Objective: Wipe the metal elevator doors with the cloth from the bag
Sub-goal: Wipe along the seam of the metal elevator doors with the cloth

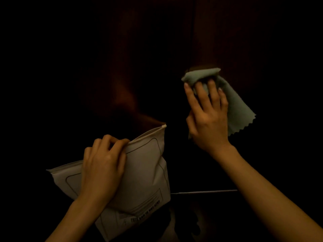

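Lighting very dim, warm brown cast; most of the surroundings read as near black. Dark reddish-brown wall surface ahead, with a thin vertical seam right of its centre. Below the wall, a thin pale horizontal strip, then dark glossy floor.

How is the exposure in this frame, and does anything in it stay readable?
Head view: heavily underexposed with a warm cast; the elevator doors are nearly black, only a faint vertical seam showing. The right hand with the cloth and the left hand on the bag are lit enough to read; the bag's print is too blurred to make out.
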